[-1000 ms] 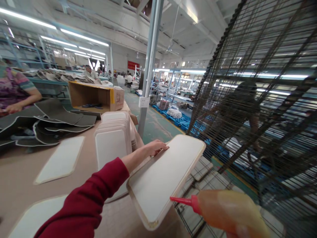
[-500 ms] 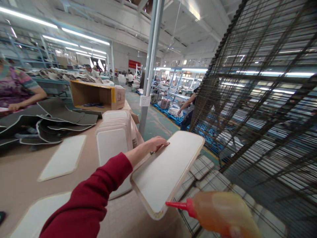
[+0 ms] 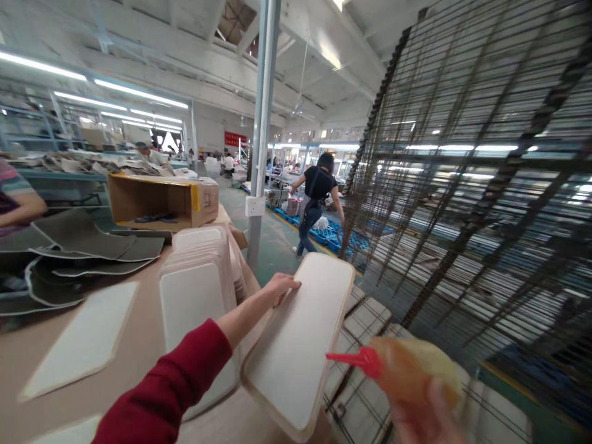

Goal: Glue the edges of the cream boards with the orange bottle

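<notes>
Left hand [image 3: 281, 287] grips the white panel [image 3: 300, 339] by its edge, tilted clear of the bench [image 3: 139, 345]; right hand [image 3: 425, 419] clenches the glue bottle [image 3: 407, 376].

Panel stack [image 3: 198, 277] on table [image 3: 139, 345] left of held panel [image 3: 300, 339], wire rack [image 3: 462, 185] right, cardboard box [image 3: 157, 200] behind stack.

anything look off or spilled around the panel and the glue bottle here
No spill shows. The white panel is tilted, held by the left hand with its near end past the table edge. The right hand holds the orange squeeze bottle, its red nozzle beside the panel's edge; contact is unclear.
</notes>
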Demonstrator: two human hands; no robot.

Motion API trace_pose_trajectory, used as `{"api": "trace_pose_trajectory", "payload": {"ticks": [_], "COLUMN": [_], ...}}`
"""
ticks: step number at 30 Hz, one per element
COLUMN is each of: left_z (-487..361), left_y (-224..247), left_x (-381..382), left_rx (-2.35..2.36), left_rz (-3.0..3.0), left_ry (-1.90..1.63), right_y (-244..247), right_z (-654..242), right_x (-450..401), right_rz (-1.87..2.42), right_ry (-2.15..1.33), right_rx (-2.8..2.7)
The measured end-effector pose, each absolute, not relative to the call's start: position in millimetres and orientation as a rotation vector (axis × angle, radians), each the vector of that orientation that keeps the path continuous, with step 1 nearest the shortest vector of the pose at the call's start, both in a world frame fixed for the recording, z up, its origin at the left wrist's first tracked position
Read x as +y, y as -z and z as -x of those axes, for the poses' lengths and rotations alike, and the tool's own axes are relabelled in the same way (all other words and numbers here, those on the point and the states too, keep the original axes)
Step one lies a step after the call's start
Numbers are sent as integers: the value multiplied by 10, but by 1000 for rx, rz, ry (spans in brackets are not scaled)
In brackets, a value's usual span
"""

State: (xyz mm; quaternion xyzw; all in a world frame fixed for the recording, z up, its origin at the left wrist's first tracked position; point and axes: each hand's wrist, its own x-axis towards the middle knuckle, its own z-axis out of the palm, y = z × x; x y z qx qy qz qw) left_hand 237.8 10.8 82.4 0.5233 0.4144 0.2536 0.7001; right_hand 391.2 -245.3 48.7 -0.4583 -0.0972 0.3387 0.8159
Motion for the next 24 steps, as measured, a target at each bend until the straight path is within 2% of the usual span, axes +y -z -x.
{"api": "trace_pose_trajectory", "payload": {"ticks": [5, 9, 20, 24], "left_z": [-2442, -2456, -2514, -2531], "left_y": [-818, -859, -882, -862], "left_x": [-166, -268, -207, -192], "left_rx": [789, 719, 623, 575], "left_rz": [-1217, -1243, -1152, -1194], "left_ry": [-566, -542, -365, -406], "right_y": [-826, -903, -760, -464], "right_z": [-4169, -4264, -4456, -4420], "right_x": [-2150, -2132, -2139, -2249], "right_rz": [895, 902, 924, 988], "right_ry": [-437, -362, -362, -415], "right_rx": [-327, -366, -373, -410]}}
